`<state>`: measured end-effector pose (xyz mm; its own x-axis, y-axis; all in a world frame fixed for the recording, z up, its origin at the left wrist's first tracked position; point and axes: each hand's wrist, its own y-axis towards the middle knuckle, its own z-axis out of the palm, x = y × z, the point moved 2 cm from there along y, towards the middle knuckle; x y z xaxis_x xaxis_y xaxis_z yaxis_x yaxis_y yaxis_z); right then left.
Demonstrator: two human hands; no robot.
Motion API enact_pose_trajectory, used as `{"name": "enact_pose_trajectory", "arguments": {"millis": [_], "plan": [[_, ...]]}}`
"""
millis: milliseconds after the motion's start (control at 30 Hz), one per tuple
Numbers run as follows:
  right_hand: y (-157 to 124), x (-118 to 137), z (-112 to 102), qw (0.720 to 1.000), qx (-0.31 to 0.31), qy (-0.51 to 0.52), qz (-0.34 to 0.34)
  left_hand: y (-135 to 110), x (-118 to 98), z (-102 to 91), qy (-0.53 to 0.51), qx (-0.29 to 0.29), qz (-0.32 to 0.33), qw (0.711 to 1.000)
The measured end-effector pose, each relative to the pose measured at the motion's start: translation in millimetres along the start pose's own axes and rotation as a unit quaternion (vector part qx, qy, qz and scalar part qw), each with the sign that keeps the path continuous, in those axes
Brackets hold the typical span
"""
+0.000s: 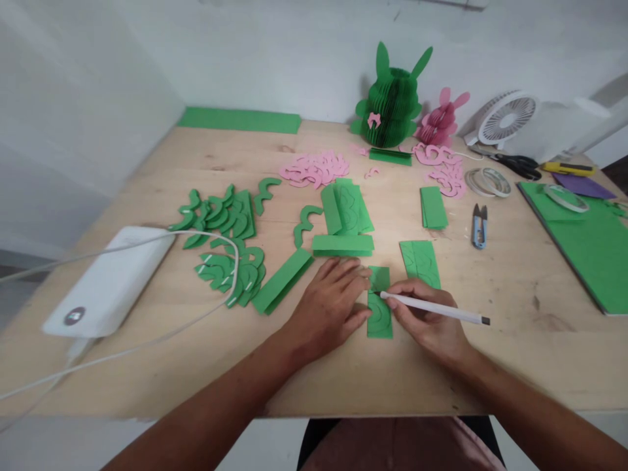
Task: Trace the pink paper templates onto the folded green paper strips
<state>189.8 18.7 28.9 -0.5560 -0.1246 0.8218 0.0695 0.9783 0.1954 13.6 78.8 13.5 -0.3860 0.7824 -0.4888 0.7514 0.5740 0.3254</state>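
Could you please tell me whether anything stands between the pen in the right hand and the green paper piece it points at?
Nothing visible does. The right hand holds the white pen with its tip at the green paper piece; the left hand rests along that piece's left edge, not between the two.

A white power bank (pixel 118 275), crossed by a white cable (pixel 237 261), lies on the left of the counter (pixel 196 379). A white fan (pixel 507 119) stands at the back, near black scissors (pixel 521 163) and a yellow cutter (pixel 569 169).
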Motion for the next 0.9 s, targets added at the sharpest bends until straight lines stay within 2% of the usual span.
{"name": "enact_pose_trajectory", "arguments": {"millis": [233, 900], "plan": [[-0.6, -2.1, -0.1, 1.0, -0.012, 0.008, 0.013, 0.3, 0.1, 0.5, 0.001, -0.002, 0.005, 1.0], [-2.5, -5.6, 3.8, 0.999, 0.022, -0.034, -0.026, -0.4, 0.4, 1.8, 0.005, -0.005, 0.006, 1.0]]}}
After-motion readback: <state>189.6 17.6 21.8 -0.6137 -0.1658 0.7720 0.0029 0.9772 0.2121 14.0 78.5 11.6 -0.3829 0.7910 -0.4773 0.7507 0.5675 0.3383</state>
